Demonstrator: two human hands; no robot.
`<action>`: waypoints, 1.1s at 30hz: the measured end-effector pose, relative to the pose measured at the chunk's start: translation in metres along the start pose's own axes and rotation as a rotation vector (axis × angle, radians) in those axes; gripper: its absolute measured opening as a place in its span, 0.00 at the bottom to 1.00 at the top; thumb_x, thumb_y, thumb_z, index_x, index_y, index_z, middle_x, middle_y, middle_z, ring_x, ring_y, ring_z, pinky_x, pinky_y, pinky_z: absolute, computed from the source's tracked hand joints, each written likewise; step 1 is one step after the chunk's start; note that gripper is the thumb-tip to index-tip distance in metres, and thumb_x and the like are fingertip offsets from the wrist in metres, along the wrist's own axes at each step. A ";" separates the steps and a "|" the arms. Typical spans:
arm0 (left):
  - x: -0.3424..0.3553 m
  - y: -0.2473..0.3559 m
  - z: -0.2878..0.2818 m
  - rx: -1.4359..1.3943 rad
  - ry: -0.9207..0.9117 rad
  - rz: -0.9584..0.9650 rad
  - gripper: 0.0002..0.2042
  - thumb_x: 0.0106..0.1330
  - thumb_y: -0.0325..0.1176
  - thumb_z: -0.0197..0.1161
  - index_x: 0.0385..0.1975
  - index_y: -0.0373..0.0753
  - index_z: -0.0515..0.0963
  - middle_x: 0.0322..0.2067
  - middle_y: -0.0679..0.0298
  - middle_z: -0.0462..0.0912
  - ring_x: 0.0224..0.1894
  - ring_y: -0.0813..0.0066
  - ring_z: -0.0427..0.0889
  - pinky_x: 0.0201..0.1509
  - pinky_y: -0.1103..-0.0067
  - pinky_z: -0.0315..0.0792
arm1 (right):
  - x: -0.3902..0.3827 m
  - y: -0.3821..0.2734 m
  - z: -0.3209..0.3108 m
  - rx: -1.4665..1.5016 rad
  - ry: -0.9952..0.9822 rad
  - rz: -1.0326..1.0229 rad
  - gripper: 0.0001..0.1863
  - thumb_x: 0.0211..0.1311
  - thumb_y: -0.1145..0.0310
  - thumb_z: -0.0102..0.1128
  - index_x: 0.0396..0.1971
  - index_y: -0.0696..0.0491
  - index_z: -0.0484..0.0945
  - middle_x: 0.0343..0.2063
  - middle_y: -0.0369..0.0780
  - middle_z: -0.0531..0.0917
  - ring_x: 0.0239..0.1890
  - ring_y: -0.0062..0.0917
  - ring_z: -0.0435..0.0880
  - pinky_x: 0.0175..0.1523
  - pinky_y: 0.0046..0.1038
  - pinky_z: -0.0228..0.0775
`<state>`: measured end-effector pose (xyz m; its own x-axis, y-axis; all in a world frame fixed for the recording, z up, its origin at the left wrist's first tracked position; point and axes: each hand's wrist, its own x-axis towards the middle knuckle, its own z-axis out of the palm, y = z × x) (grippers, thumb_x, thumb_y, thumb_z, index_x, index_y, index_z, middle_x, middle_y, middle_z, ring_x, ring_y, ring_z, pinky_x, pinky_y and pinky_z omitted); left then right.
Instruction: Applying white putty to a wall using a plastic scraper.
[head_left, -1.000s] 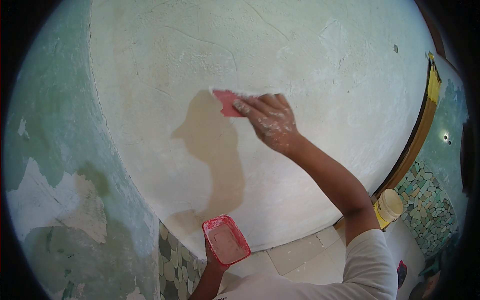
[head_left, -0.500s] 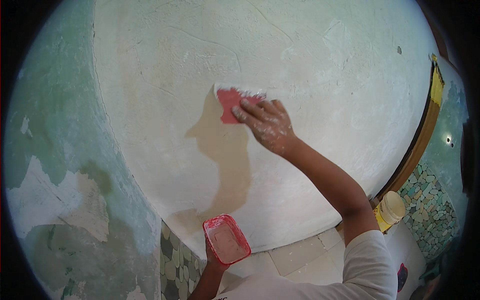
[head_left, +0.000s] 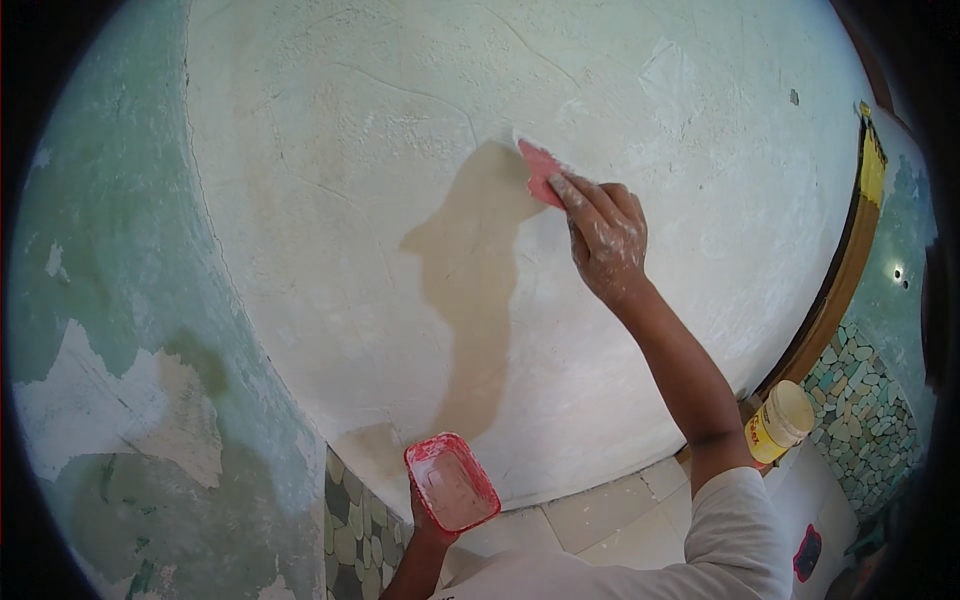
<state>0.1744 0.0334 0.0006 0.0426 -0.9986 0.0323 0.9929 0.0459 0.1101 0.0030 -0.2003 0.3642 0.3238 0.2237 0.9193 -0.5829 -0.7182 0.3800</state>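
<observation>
My right hand (head_left: 607, 232), spotted with white paste, grips a pink putty spreader (head_left: 540, 172) between thumb and fingers. Its white-smeared edge lies close against the pale, patchy wall (head_left: 370, 280); whether it touches along its whole length I cannot tell. Low in front of me, my left hand (head_left: 427, 520) holds a red rectangular tub (head_left: 452, 482) from beneath and the side, its fingers mostly hidden. Pinkish-white putty coats the inside of the tub. A shadow of my arm and the spreader falls on the wall to the left of my right hand.
A green wall (head_left: 110, 260) with peeled patches meets the pale wall at a cracked corner on the left. At right stand a yellow and white bucket (head_left: 780, 420) and a brown wooden frame (head_left: 835, 290). Pebble tile (head_left: 862, 420) and pale floor tiles (head_left: 610, 515) lie lower down.
My right hand and the spreader have moved right and slightly up across the wall, and the spreader has turned steeper. The left hand with the tub has hardly moved.
</observation>
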 end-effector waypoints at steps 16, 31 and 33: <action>0.003 -0.002 0.009 0.030 -0.045 0.044 0.27 0.71 0.57 0.50 0.63 0.48 0.70 0.59 0.63 0.77 0.61 0.60 0.75 0.65 0.57 0.68 | -0.018 0.003 0.013 -0.029 -0.061 -0.009 0.24 0.52 0.78 0.62 0.52 0.49 0.81 0.49 0.37 0.84 0.42 0.31 0.80 0.44 0.32 0.68; 0.001 -0.001 0.012 0.034 -0.080 0.055 0.28 0.69 0.56 0.53 0.64 0.47 0.68 0.60 0.63 0.76 0.61 0.60 0.75 0.64 0.57 0.69 | -0.023 0.000 0.014 -0.018 -0.129 -0.081 0.25 0.51 0.79 0.63 0.53 0.49 0.81 0.48 0.37 0.84 0.41 0.31 0.80 0.43 0.32 0.68; 0.001 -0.001 0.015 0.048 -0.096 0.065 0.28 0.69 0.57 0.53 0.64 0.47 0.68 0.60 0.63 0.76 0.61 0.60 0.75 0.65 0.57 0.69 | -0.029 -0.005 0.016 0.007 -0.128 -0.098 0.25 0.51 0.79 0.63 0.53 0.48 0.81 0.48 0.37 0.84 0.41 0.31 0.80 0.43 0.32 0.68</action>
<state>0.1717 0.0325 0.0153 0.0936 -0.9863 0.1357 0.9818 0.1141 0.1518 0.0080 -0.2136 0.3342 0.4713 0.2077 0.8572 -0.5386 -0.7019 0.4662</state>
